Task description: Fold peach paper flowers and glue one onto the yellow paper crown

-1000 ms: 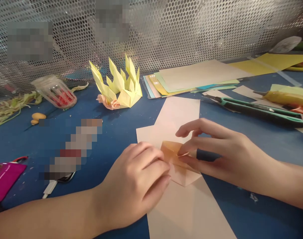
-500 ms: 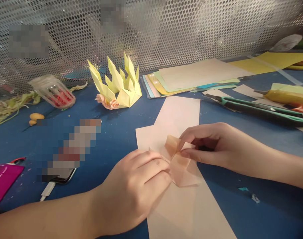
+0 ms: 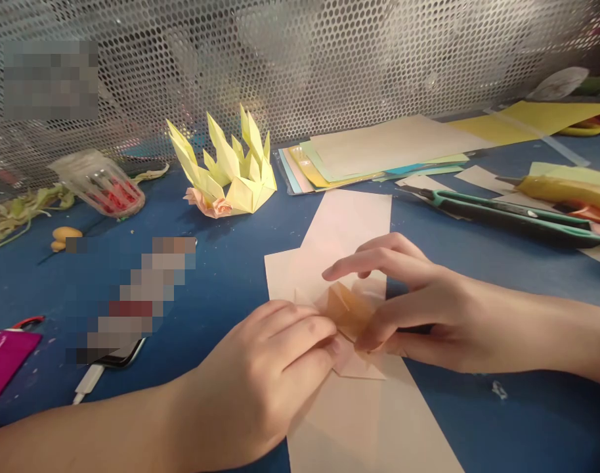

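A small piece of folded pale peach paper [image 3: 350, 314] lies on larger light paper sheets on the blue table, its raised flaps standing up. My left hand [image 3: 280, 361] is closed on its left side, fingers bunched together and partly hiding it. From the right, my right hand [image 3: 418, 305] holds the piece's right edge between index finger and thumb. Its other fingers stretch out above the flaps without touching them. Underneath, one light sheet [image 3: 364, 420] runs towards me and another light sheet [image 3: 352, 217] reaches away.
A yellow folded-paper crown [image 3: 251, 190] with pink paper roses stands at the back. Behind the hands lies a stack of coloured paper [image 3: 373, 148]. A green-black cutting tool [image 3: 507, 213] is at right; a clear jar [image 3: 100, 184] and a partly blurred phone [image 3: 127, 355] are at left.
My right hand has shifted from the upper flap down to the right edge of the folded paper, and its upper fingers have spread out. The left hand keeps its hold.
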Action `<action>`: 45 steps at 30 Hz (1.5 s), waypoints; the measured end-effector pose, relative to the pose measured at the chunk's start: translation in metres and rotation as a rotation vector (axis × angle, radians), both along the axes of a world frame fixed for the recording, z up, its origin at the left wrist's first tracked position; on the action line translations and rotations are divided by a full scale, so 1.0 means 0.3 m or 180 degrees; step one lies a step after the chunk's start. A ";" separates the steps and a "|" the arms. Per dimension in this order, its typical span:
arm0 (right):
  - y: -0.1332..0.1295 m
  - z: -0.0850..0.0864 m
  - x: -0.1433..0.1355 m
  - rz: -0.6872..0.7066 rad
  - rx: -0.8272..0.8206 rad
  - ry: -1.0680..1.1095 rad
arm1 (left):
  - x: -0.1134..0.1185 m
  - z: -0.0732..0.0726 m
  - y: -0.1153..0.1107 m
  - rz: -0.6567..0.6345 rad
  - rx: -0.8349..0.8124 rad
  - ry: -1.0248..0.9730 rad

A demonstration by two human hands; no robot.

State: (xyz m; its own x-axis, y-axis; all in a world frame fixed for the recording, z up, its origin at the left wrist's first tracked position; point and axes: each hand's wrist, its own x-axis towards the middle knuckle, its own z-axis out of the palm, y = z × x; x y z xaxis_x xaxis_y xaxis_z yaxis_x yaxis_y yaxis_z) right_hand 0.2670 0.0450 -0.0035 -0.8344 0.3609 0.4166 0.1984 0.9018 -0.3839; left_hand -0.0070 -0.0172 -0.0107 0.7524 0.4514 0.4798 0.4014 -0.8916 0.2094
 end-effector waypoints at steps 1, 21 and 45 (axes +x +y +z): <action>-0.004 0.000 0.003 0.0017 0.0250 -0.0031 | 0.000 0.000 0.000 0.0001 0.0031 -0.0006; -0.039 0.046 -0.008 0.0544 0.0826 -0.0628 | 0.014 0.006 -0.004 0.0169 0.0010 0.0014; 0.003 0.054 0.010 0.0631 0.1546 -0.0650 | 0.009 -0.005 0.003 -0.0022 -0.0234 -0.0031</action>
